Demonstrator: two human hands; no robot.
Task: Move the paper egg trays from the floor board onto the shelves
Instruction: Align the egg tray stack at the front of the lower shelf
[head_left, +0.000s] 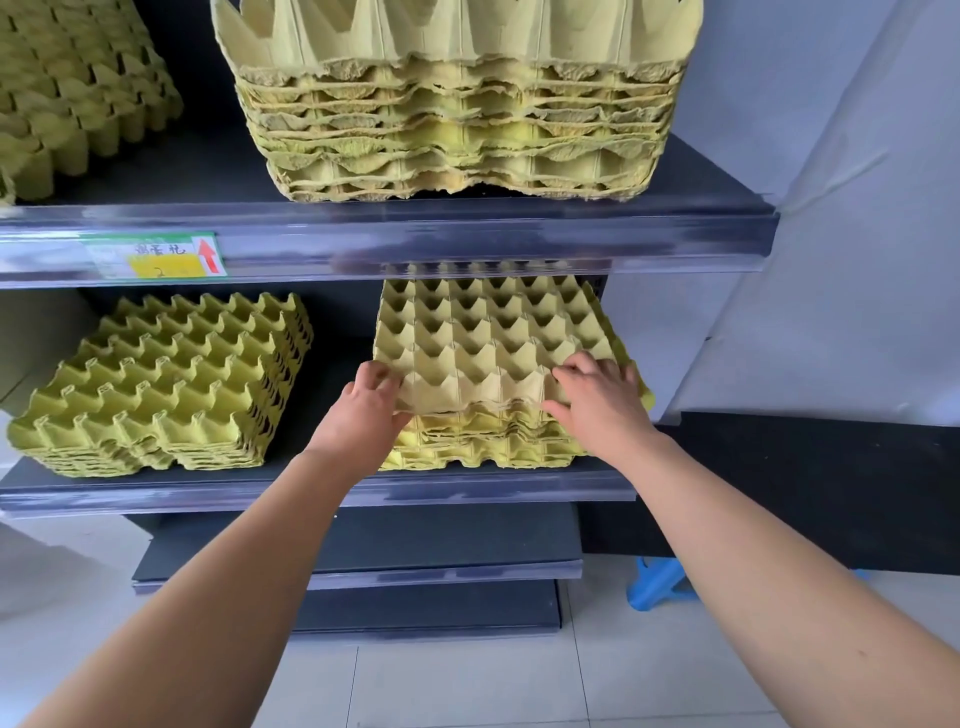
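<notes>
A pale yellow paper egg tray (488, 338) lies on top of a stack of trays (483, 441) on the middle shelf (322, 491), right side. My left hand (369, 400) grips the top tray's front left corner, thumb under its rim. My right hand (597, 395) rests on its front right corner, fingers spread over the cups. Another stack of greener trays (166, 389) sits on the same shelf at the left. On the upper shelf (415, 234) stand a tall stack (457, 104) and a second stack (72, 88) at the left.
A price label with a red arrow (156, 255) is on the upper shelf's edge. A lower dark shelf (363, 571) juts out below. A blue plastic stool (657, 582) stands on the tiled floor at the right. White wall panels lie to the right.
</notes>
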